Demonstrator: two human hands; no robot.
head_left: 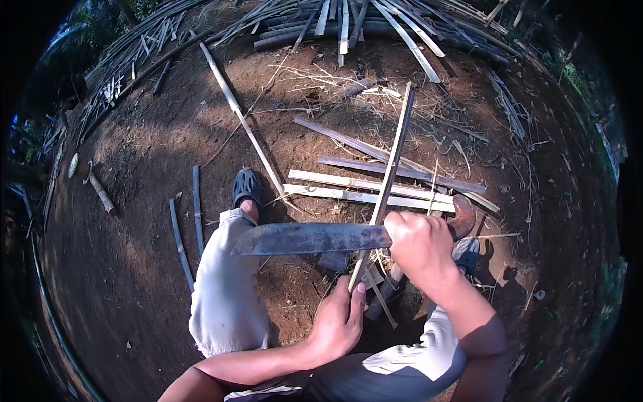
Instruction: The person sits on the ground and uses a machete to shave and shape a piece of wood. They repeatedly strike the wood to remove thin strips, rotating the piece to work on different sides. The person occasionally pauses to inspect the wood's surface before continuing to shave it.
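Note:
My right hand [423, 248] is closed round the handle of a machete [311, 239]. Its broad, dark-stained blade points left and lies across a long bamboo strip [394, 157]. That strip slants up and away from me, its near end gripped by my left hand [339, 316] between thumb and fingers. The blade crosses the strip a little above my left thumb; whether its edge bites into the bamboo I cannot tell. The machete's curved brown handle end [462, 218] sticks out past my right fist.
Several split bamboo strips [365, 181] lie on the brown dirt just beyond my hands, among pale shavings [321, 84]. A long pole [231, 100] lies at the left. A large bamboo pile [375, 30] spans the far side. My feet in dark clogs [247, 186] stand either side of the work.

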